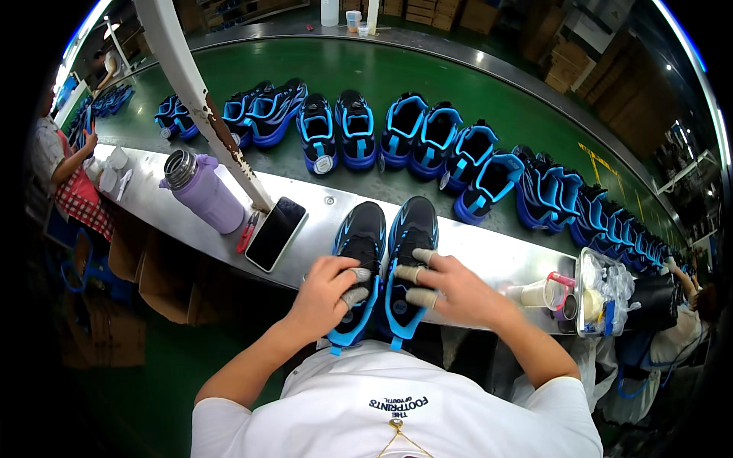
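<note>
A pair of black sneakers with bright blue trim lies on the metal ledge before me, toes pointing away and heels close to my white shirt. My left hand [327, 294] curls its fingers over the tongue and collar of the left sneaker [360, 229]. Across the opening of the right sneaker [413, 221] lies my right hand [454, 288], fingers stretched and apart, touching the tongue and laces. Pale covers wrap several fingertips on both hands. Both thumbs are hard to make out.
Similar sneakers [356, 133] line the green conveyor belt [321, 61]. Left on the ledge are a purple bottle [205, 191], red-handled snippers [248, 231] and a phone [278, 233]; right are a cup [540, 294] and a clear bin [603, 290]. A post [200, 99] rises at left. Other people work at both sides.
</note>
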Tool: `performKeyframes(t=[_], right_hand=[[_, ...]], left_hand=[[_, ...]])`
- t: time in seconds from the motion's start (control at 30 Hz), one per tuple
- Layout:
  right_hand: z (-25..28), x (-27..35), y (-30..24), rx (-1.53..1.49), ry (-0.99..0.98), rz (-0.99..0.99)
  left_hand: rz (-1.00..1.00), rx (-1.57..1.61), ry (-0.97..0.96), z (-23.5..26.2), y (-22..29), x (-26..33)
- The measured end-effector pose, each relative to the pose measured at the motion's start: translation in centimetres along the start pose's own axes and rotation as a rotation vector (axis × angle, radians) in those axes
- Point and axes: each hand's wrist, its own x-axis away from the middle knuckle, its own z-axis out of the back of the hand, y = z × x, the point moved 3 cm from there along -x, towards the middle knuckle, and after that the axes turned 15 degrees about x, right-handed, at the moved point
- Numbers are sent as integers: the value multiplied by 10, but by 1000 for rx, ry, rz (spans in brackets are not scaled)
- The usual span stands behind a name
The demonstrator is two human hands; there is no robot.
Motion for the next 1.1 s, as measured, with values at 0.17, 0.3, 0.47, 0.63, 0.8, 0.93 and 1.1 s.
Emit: performKeyframes(t=[0.17,0.3,0.47,0.63,0.8,0.93,1.1], right_hand=[[-1,-2,23,146,29,6],[-5,14,30,287,61,-90],[8,15,40,-34,-96,65],[3,19,46,4,-6,-53],[2,17,55,30,141,-84],[12,22,58,-137,98,-51],[-1,29,64,18,104,-144]], left_hand=[[31,-13,-216,-16,1,-16],[0,-17,-81,-32,20,-16],[45,53,-154,-31,20,-19],[140,142,-107,-28,25,-24],[151,148,-226,-26,10,-34],[130,117,-53,-37,17,-27],[113,211,-284,-44,8,-37]])
